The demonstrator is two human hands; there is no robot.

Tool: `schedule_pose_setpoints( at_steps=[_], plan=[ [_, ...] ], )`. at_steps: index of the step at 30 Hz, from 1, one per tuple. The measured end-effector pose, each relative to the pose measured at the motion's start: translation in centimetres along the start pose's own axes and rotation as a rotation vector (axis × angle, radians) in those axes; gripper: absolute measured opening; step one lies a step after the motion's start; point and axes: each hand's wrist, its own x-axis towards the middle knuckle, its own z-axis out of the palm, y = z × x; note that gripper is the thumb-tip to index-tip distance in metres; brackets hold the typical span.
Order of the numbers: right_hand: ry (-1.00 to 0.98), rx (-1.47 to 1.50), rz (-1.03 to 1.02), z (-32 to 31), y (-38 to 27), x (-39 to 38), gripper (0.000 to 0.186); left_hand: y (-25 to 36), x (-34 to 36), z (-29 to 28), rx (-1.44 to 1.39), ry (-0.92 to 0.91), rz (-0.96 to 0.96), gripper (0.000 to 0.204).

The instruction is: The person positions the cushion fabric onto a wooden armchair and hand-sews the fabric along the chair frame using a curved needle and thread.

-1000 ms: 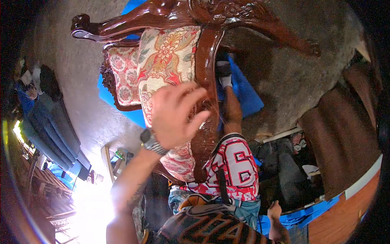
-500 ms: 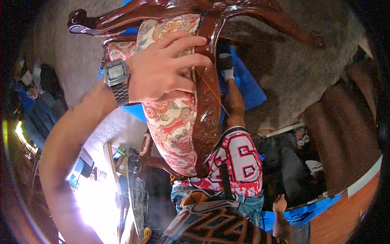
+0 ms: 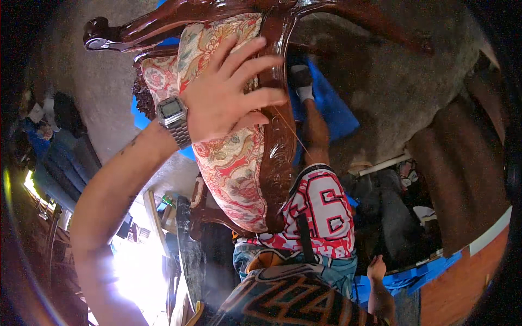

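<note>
My left hand (image 3: 228, 92) lies flat on the floral padded back of a carved dark-wood chair (image 3: 277, 152), fingers spread, fingertips reaching the wooden rail. A silver digital watch (image 3: 174, 119) sits on that wrist. The red and cream upholstery (image 3: 234, 174) runs down below the palm. A thin pale thread (image 3: 293, 136) slants from the rail toward my leg. My right hand (image 3: 376, 269) hangs low at my side, small in the picture, fingers curled; what it holds, if anything, is unclear.
Under the chair lies a blue sheet (image 3: 331, 108) on grey carpet (image 3: 391, 87), where my foot in a white sock (image 3: 302, 81) stands. Dark brown furniture (image 3: 457, 163) is at the right, cluttered bags (image 3: 402, 206) beside it, a blue couch (image 3: 60, 163) at the left.
My left hand has slid from lower on the upholstery up to the chair's top part and spread out flat. The forearm now stretches further across the view.
</note>
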Motion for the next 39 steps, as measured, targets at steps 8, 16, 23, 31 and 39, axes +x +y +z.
schedule_pose_setpoints(
  at_steps=[8,16,23,31,39],
  plan=[
    [-0.004,-0.022,0.084,-0.2,0.7,0.7,0.024,5.4,0.1,2.1,0.24,0.093,-0.714,0.108],
    [-0.103,0.046,0.278,-2.5,-1.3,3.3,0.035,8.8,1.5,3.8,0.158,0.161,-1.066,0.088],
    [0.109,0.523,0.111,-11.6,-11.4,15.9,0.048,9.9,1.3,4.2,0.149,0.112,-1.043,0.082],
    [0.028,1.61,-0.759,-33.4,-41.0,14.3,0.021,9.9,0.9,3.9,0.04,0.402,-1.085,0.079],
    [0.368,1.45,-0.684,-33.8,-50.7,7.9,0.032,0.7,-1.9,-3.7,-0.175,0.293,-0.455,0.019]
  ],
)
